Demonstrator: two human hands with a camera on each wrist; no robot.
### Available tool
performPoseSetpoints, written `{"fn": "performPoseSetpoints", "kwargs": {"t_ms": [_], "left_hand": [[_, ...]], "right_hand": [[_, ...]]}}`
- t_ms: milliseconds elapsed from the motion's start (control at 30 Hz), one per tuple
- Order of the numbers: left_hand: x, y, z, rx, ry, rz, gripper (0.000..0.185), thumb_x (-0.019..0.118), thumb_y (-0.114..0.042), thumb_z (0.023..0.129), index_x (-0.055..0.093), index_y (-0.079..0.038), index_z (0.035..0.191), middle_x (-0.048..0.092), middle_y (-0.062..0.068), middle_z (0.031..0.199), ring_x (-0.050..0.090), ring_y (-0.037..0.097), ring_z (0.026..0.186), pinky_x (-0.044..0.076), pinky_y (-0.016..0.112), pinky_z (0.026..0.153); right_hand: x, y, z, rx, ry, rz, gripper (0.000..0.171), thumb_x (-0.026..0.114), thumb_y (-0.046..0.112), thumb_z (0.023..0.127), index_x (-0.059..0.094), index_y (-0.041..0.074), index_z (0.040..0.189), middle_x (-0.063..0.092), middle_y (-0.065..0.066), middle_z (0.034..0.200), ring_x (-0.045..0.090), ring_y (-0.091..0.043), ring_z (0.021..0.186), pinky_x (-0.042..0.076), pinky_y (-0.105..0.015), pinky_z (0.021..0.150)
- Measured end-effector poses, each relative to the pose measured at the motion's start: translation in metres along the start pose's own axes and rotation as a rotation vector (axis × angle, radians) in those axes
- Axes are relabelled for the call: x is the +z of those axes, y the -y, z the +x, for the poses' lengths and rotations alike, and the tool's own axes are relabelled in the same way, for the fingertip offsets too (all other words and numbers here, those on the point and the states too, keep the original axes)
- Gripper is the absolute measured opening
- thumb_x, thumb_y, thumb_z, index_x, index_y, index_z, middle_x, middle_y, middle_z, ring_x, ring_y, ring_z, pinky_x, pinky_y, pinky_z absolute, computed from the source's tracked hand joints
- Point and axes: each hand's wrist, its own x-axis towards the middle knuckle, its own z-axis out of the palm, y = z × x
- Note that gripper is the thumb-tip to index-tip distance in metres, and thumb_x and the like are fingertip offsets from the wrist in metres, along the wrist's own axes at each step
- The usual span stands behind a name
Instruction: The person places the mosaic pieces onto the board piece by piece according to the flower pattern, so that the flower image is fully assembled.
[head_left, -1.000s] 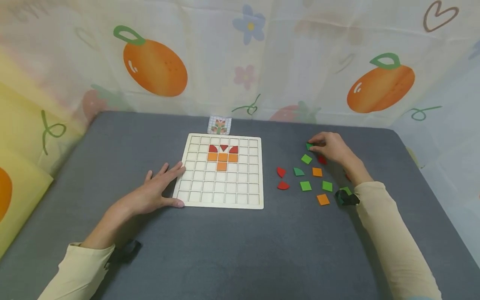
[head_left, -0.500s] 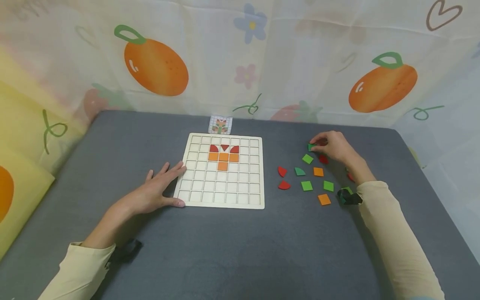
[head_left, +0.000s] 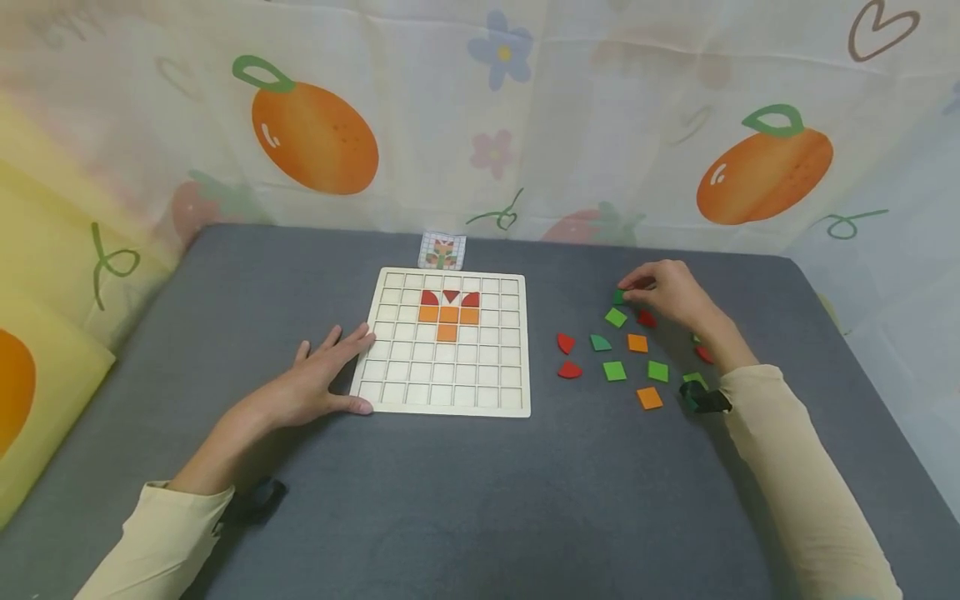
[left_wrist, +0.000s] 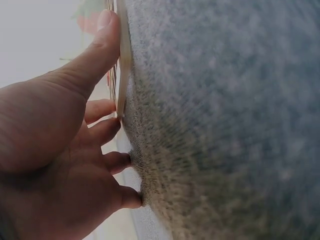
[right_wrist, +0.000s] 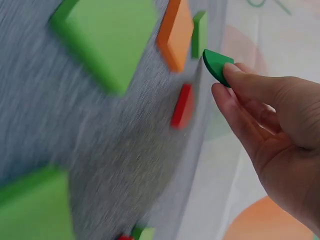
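Observation:
A pale wooden grid board (head_left: 442,392) lies on the grey table; red and orange tiles (head_left: 448,308) fill a few cells near its top. My left hand (head_left: 315,383) lies flat on the table, its straight fingers and thumb (left_wrist: 102,37) touching the board's left edge (left_wrist: 122,60). My right hand (head_left: 663,292) is at the far right of the board and pinches a dark green curved tile (head_left: 619,295) (right_wrist: 216,65) between thumb and fingertips, just above the table. Loose green, orange and red tiles (head_left: 615,370) are scattered below that hand.
A small pattern card (head_left: 442,250) stands behind the board against the fruit-print cloth backdrop. A yellow cushion (head_left: 30,367) lies off the table's left side. In the right wrist view, green tiles (right_wrist: 107,35), an orange tile (right_wrist: 175,32) and a red tile (right_wrist: 183,105) lie close by.
Almost nothing has moved; the right hand stays on the dark green tile and the view has shifted slightly.

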Motion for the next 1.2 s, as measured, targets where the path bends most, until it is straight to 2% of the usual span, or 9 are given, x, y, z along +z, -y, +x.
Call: {"fn": "performPoseSetpoints", "kwargs": {"t_ms": [400, 667, 833, 1200], "left_hand": [[0.0, 0.001, 0.001, -0.012, 0.006, 0.01, 0.101, 0.078, -0.042, 0.079, 0.023, -0.006, 0.155, 0.011, 0.018, 0.163, -0.003, 0.049, 0.146, -0.006, 0.071, 0.107], [-0.001, 0.001, 0.0, -0.002, 0.008, 0.016, 0.103, 0.079, -0.044, 0.078, 0.024, -0.006, 0.156, 0.012, 0.016, 0.163, -0.002, 0.049, 0.146, -0.005, 0.071, 0.107], [0.0, 0.002, 0.0, -0.011, 0.01, 0.019, 0.103, 0.079, -0.043, 0.077, 0.023, -0.007, 0.156, 0.011, 0.014, 0.163, -0.002, 0.048, 0.146, -0.005, 0.071, 0.108], [0.0, 0.0, 0.0, -0.006, 0.013, 0.016, 0.102, 0.078, -0.042, 0.079, 0.022, -0.006, 0.156, 0.011, 0.016, 0.163, -0.002, 0.049, 0.146, -0.006, 0.072, 0.107]], "right_hand": [[0.009, 0.03, 0.013, -0.126, -0.006, 0.027, 0.017, 0.068, 0.001, 0.09, 0.072, -0.003, 0.106, 0.069, -0.02, 0.103, 0.065, -0.034, 0.096, 0.052, -0.047, 0.086], [0.017, 0.056, 0.014, -0.207, -0.002, 0.033, 0.017, 0.07, 0.002, 0.089, 0.074, 0.0, 0.105, 0.071, -0.014, 0.1, 0.066, -0.028, 0.094, 0.054, -0.043, 0.084], [0.022, 0.069, 0.012, -0.244, -0.011, 0.062, 0.016, 0.072, 0.002, 0.087, 0.075, 0.001, 0.103, 0.071, -0.01, 0.097, 0.066, -0.024, 0.09, 0.054, -0.04, 0.083], [0.036, 0.091, 0.013, -0.297, 0.027, 0.09, 0.017, 0.072, 0.002, 0.087, 0.075, 0.002, 0.104, 0.07, -0.006, 0.097, 0.065, -0.021, 0.089, 0.054, -0.038, 0.083]]}}
